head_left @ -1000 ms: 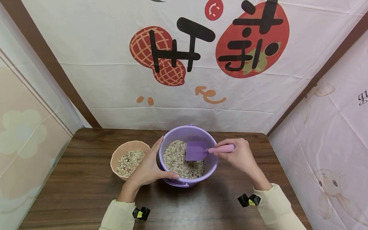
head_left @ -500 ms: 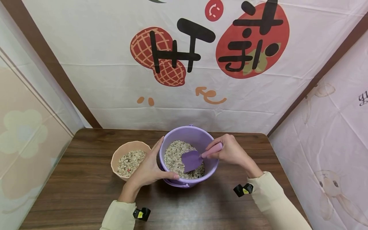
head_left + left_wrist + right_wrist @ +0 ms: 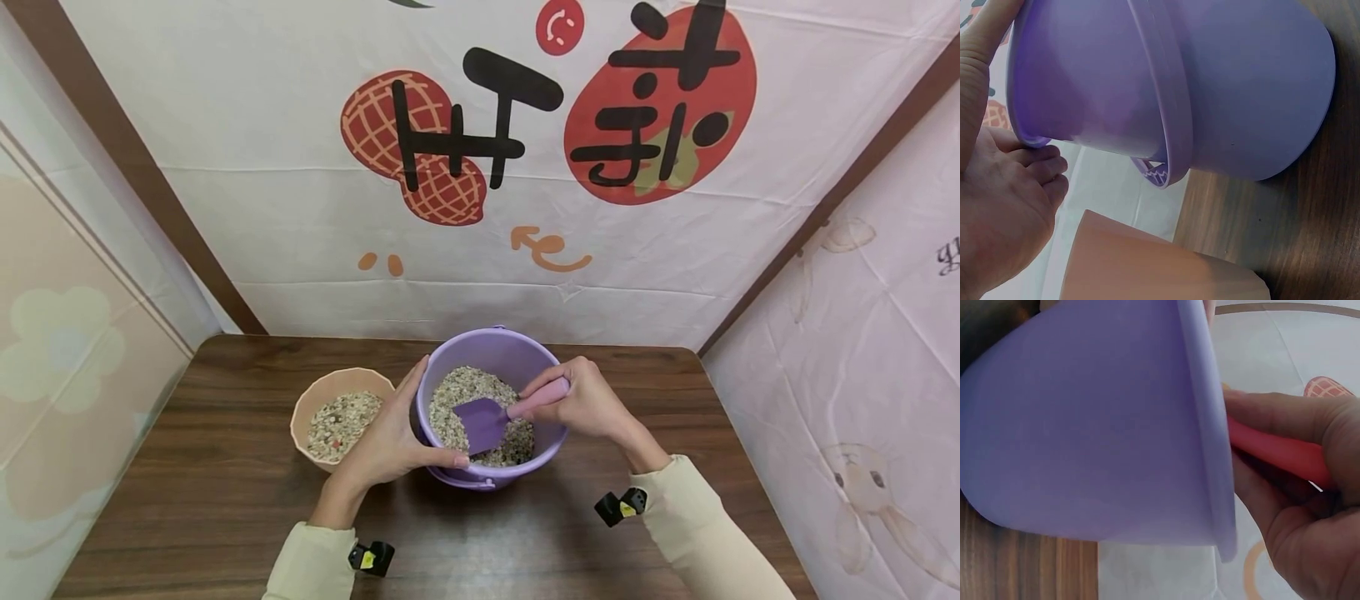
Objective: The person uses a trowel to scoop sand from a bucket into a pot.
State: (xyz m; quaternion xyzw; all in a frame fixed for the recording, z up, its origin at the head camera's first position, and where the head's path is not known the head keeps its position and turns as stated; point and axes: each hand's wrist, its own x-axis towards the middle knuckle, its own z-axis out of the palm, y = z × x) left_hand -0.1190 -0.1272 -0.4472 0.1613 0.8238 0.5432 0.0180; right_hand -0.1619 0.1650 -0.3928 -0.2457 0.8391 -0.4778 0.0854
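Observation:
A purple bucket (image 3: pixel 551 442) stands on the table, partly filled with a pale, grainy mix (image 3: pixel 471 379). My left hand (image 3: pixel 386 442) holds its left side, thumb over the near rim and fingers along the outer wall; in the left wrist view the fingertips (image 3: pixel 1054 164) curl at the rim. From the right, my right hand (image 3: pixel 581 400) grips the pink handle of a small toy shovel (image 3: pixel 482 425). The shovel's purple blade is inside the bucket, over the mix. In the right wrist view, the bucket wall (image 3: pixel 1097 437) hides the blade.
Left of the bucket, partly behind my left hand, a peach bowl (image 3: pixel 300 408) holds a similar grainy mix with a red bit in it. The bucket's handle (image 3: pixel 1169 106) hangs down against its side. A printed cloth (image 3: pixel 300 250) rises behind the wooden table (image 3: pixel 225 467).
My right hand has moved left and slightly lower, taking the shovel blade from the bucket's right part across the mix toward the near left rim. The left hand stays put.

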